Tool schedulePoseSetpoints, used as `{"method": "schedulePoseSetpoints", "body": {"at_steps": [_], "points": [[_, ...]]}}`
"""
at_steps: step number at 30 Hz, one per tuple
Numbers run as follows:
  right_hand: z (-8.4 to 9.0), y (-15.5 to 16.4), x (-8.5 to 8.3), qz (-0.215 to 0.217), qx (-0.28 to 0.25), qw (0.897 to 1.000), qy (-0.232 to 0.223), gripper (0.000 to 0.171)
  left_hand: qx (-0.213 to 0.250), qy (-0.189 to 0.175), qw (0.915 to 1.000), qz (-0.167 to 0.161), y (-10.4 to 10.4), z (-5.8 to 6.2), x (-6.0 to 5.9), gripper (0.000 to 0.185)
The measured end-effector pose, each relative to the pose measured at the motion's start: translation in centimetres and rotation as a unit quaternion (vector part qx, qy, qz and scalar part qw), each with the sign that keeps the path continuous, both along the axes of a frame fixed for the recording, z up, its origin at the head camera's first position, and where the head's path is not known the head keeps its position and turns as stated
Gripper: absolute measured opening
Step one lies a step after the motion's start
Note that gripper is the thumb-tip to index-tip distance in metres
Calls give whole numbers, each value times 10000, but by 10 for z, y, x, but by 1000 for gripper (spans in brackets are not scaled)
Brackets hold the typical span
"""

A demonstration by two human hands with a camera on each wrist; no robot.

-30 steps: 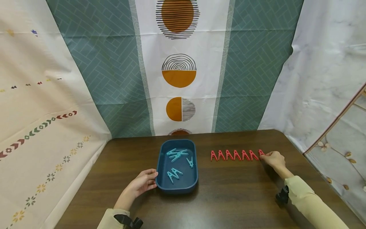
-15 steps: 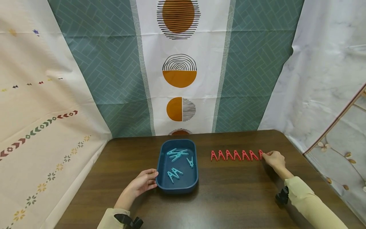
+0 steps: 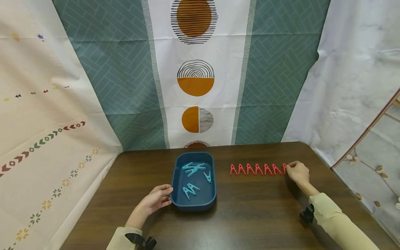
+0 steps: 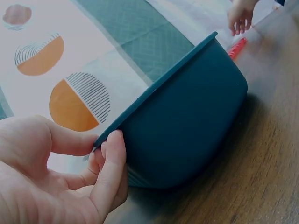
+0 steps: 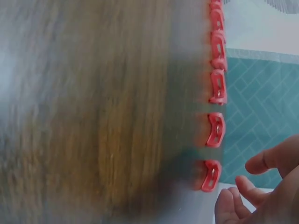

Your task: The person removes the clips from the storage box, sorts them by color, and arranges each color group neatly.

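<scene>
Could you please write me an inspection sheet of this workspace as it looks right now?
Surface: dark wooden table, bare around the things.
Job's things: row of red clothespins standing right of the blue tray; teal clothespins loose inside the tray.
Clutter: nothing seen.
Hands: left hand holds the tray's near left rim; right hand at the row's right end, fingers off the last pin in the wrist view.
Cables: nothing seen.
Surroundings: patterned curtains hang behind and beside the table.

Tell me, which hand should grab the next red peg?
Probably the right hand: it sits at the end of the red pegs, fingers loose. The left hand holds the blue tray, farther off.
</scene>
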State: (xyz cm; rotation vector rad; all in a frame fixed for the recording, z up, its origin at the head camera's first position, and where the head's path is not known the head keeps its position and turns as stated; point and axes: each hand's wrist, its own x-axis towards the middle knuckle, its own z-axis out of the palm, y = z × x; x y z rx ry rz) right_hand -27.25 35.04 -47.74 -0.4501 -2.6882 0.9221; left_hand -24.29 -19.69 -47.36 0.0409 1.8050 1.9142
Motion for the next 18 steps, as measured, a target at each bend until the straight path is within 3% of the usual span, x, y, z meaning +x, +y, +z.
{"method": "schedulePoseSetpoints", "body": {"at_steps": [12, 18], "points": [[5, -19, 2, 176, -36, 9984, 533, 28, 53, 0, 10000, -17, -1, -2, 1, 23], [3, -27, 0, 723, 194, 9909, 1120, 24, 29, -1, 10000, 11, 0, -2, 0, 25]]}}
